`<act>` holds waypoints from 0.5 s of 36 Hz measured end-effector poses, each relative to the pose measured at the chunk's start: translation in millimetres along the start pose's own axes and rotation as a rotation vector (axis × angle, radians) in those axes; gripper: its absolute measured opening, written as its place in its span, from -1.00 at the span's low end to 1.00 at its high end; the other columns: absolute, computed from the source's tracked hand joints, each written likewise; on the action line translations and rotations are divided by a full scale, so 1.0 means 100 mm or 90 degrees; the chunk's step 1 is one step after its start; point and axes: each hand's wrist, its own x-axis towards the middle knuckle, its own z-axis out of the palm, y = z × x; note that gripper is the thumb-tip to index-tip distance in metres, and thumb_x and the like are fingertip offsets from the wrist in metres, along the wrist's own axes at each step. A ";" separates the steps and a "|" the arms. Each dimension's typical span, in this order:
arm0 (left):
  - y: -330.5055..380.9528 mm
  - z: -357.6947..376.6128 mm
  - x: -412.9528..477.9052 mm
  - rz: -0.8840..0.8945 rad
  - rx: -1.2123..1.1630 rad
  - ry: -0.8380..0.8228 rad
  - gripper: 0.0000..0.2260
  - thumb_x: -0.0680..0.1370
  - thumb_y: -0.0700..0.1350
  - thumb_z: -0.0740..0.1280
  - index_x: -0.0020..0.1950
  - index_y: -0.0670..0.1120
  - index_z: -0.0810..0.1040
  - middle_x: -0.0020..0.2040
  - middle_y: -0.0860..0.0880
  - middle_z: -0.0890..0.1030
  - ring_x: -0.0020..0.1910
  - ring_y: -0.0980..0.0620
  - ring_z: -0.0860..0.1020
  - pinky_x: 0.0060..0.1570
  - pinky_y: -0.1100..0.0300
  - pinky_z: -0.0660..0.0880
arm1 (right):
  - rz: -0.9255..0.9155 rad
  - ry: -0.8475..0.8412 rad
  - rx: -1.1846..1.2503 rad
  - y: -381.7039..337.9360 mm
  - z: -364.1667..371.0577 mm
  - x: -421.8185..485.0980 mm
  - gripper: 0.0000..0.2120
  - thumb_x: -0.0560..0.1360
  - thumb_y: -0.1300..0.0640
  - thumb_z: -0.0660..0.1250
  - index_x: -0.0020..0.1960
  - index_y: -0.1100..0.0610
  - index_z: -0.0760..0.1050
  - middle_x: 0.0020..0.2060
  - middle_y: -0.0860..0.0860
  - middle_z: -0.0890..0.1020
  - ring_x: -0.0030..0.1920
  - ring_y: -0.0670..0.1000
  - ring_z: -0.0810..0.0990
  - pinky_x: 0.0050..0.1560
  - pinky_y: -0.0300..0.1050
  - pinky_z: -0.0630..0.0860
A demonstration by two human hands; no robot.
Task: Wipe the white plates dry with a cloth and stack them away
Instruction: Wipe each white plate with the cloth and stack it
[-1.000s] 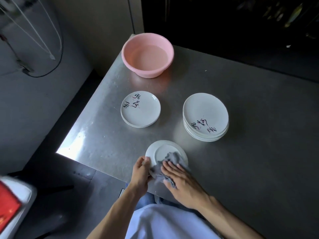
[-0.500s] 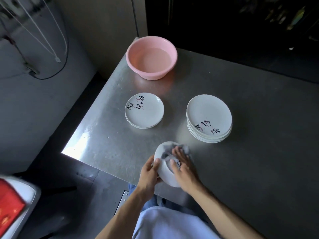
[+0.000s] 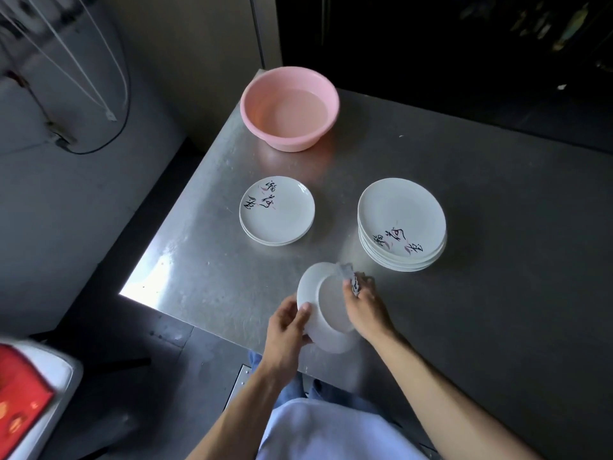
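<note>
1. Pink plastic, the basin (image 3: pixel 252 109) stands at the far left corner of a brushed steel table (image 3: pixel 481 327) and holds what looks like clear water.
2. Nearer the person than the basin, and directly before it, lies a short stack (image 3: pixel 282 220) of white plates. The top one bears black brush characters with small pink strokes. They are too cursive for me to read.
3. To the right of that stack, further from the basin, sits a taller stack (image 3: pixel 398 207) of white plates. Its top plate carries the same kind of black and pink brushwork, turned the other way, equally unreadable.
4. Furthest from the basin, at the table's near edge, the held plate (image 3: pixel 315 303) is lifted and tilted steeply. No writing shows on the face in view.
5. The left hand (image 3: pixel 287 327) grips the plate's left rim, thumb over the edge and fingers behind.
6. The right hand (image 3: pixel 366 308) has its fingers bunched round a crumpled grey cloth (image 3: pixel 346 272), pressing it against the plate's upper edge.
7. Off the table, far down and left of the basin, a red box (image 3: pixel 23 393) shows gold print, too blurred to read.
</note>
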 end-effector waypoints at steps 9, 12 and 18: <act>0.04 -0.01 0.06 -0.074 -0.028 -0.051 -0.73 0.58 -0.10 0.27 0.22 -0.13 0.64 0.10 -0.18 0.73 0.06 -0.09 0.70 -0.08 0.05 0.63 | -0.365 -0.125 -0.044 -0.28 0.21 -0.25 -0.51 0.66 -0.09 0.05 0.50 0.07 0.38 0.51 -0.11 0.28 0.57 -0.10 0.10 0.58 -0.11 -0.08; 0.04 -0.01 0.04 -0.075 -0.042 -0.057 -0.79 0.67 -0.15 0.30 0.24 -0.12 0.67 0.15 -0.21 0.72 0.10 -0.12 0.69 -0.04 0.00 0.65 | -0.312 -0.125 -0.091 -0.22 0.23 -0.11 -0.58 0.68 -0.04 0.10 0.47 0.03 0.43 0.53 -0.09 0.30 0.58 -0.09 0.09 0.58 -0.11 -0.08; 0.05 -0.04 0.07 -0.100 -0.020 -0.050 -0.78 0.68 -0.14 0.33 0.28 0.03 0.67 0.18 -0.13 0.71 0.11 -0.09 0.69 -0.05 0.02 0.65 | -0.058 -0.015 -0.170 -0.21 0.10 0.08 -0.57 0.69 0.03 0.06 0.53 0.08 0.32 0.46 0.06 0.42 0.46 0.10 0.34 0.48 0.02 0.17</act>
